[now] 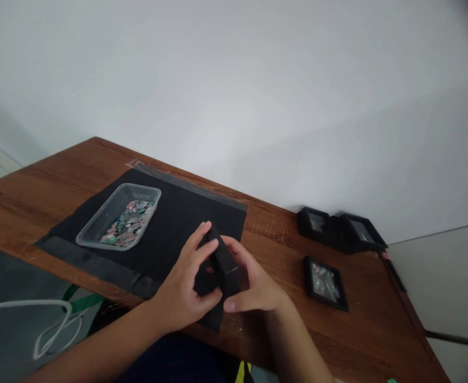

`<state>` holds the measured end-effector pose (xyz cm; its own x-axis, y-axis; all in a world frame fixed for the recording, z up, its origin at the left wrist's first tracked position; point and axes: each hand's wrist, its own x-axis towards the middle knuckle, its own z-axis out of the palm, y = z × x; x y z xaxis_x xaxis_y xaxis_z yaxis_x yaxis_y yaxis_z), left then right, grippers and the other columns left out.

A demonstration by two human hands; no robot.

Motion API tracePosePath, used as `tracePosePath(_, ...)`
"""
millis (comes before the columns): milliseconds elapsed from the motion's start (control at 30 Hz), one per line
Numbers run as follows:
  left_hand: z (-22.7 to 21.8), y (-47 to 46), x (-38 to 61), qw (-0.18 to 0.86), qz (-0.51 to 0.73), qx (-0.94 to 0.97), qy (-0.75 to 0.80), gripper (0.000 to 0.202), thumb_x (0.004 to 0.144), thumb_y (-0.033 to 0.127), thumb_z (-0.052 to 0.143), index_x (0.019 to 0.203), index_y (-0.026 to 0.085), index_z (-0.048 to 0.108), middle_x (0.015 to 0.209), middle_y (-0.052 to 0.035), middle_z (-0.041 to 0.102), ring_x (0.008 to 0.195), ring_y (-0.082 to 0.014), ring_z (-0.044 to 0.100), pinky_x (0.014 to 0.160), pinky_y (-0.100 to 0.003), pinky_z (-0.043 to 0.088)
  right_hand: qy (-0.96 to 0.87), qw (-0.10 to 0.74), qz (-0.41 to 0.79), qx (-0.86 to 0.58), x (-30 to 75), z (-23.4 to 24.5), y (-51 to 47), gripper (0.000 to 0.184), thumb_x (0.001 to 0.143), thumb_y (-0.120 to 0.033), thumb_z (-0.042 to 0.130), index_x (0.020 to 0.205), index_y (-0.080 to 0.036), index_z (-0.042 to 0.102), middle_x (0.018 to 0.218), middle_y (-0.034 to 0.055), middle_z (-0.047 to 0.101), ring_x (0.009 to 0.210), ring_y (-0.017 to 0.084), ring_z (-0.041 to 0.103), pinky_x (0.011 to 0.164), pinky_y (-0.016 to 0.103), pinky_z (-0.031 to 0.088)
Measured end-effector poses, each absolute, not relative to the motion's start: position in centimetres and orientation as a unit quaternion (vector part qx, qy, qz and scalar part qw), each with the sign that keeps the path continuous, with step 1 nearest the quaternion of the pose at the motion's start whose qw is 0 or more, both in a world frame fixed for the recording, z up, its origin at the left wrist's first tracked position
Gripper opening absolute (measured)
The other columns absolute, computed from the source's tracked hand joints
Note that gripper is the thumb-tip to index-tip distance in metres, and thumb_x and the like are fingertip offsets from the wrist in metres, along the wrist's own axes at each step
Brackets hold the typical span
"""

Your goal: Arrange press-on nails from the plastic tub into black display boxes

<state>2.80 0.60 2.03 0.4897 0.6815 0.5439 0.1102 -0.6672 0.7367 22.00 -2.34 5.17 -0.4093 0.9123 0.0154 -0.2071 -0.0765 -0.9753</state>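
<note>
A small black box frame is held on edge between my two hands, above the front right part of a black mat. My left hand grips its left side, fingers near the top and thumb low. Around the right side curls my right hand, its thumb at the lower corner. The face of the frame is mostly hidden, so I cannot tell what is inside. To the left on the mat stands a clear plastic tub with many small pink, green and white pieces.
A black frame filled with similar pieces lies on the wooden table at right. Behind it, black frames stand against the white wall. Clear tape runs along the mat's back edge. A white cable hangs at lower left.
</note>
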Motion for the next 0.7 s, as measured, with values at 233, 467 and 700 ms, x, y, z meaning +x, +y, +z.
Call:
tracePosePath(233, 2.2, 0.9, 1.8, 0.638, 0.383, 0.633, 0.214, 0.086, 0.092, 0.045, 0.068, 0.16, 0.033, 0.017, 0.164, -0.016, 0.032, 0.152, -0.0361, 0.032, 0.12, -0.061, 0.034, -0.574, 0.436, 0.574, -0.387, 22.9, 5.2, -2.2, 0.094, 0.065, -0.036, 0.093, 0.144, -0.031, 0.042, 0.149, 0.0105, 0.05, 0.139, 0.029, 0.049, 0.112, 0.049, 0.044)
tracePosePath(467, 1.1, 2.0, 2.7, 0.625, 0.38, 0.637, 0.243, 0.095, 0.077, 0.029, 0.082, 0.154, 0.025, 0.027, 0.154, -0.0186, 0.046, 0.143, -0.0352, 0.046, 0.119, -0.055, 0.039, -0.661, 0.377, 0.442, -0.475, 22.9, 5.2, -2.1, 0.089, 0.064, -0.035, 0.091, 0.143, -0.031, 0.05, 0.129, 0.0071, 0.057, 0.12, 0.027, 0.058, 0.104, 0.046, 0.049)
tracePosePath(700, 0.8, 2.1, 2.7, 0.648, 0.36, 0.622, 0.253, 0.087, 0.064, 0.02, 0.085, 0.14, 0.02, 0.043, 0.139, -0.0169, 0.062, 0.131, -0.0342, 0.059, 0.114, -0.05, 0.045, -0.711, 0.327, 0.425, -0.455, 24.1, 4.2, -1.9, 0.105, 0.061, -0.036, 0.093, 0.153, -0.033, 0.042, 0.118, 0.004, 0.056, 0.107, 0.023, 0.058, 0.099, 0.044, 0.049)
